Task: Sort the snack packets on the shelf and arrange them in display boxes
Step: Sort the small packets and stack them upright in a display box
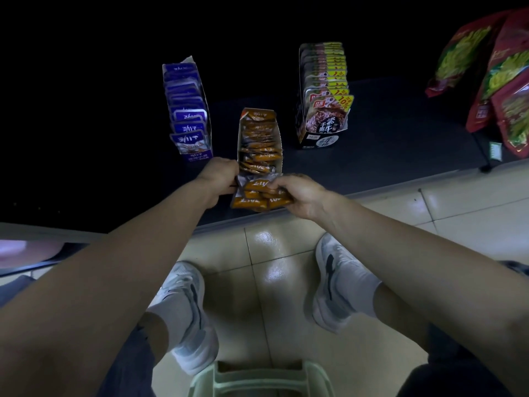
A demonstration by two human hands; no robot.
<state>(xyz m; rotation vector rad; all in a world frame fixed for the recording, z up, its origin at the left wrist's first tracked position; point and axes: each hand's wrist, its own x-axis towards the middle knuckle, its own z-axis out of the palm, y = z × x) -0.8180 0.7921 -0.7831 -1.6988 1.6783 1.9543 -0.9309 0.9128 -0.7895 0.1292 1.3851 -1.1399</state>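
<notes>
We see a dark low shelf (pixel 386 156) above a glossy beige tiled floor (pixel 274 253). Big red snack bags (pixel 503 81) sit far right. On the shelf are three cardboard display boxes, apart: a black box of yellow-cornered packets (pixel 323 96) right, a purple box of purple packets (pixel 187 110) left, and a narrow orange box of orange packets (pixel 259 138) between them, nearest the edge. The right hand (pixel 300 193) pinches a bundle of small orange packets (pixel 257 196) just before the orange box. The left hand (pixel 219 177) is curled at the bundle's left edge; its fingers are hidden, so we cannot tell its grip.
</notes>
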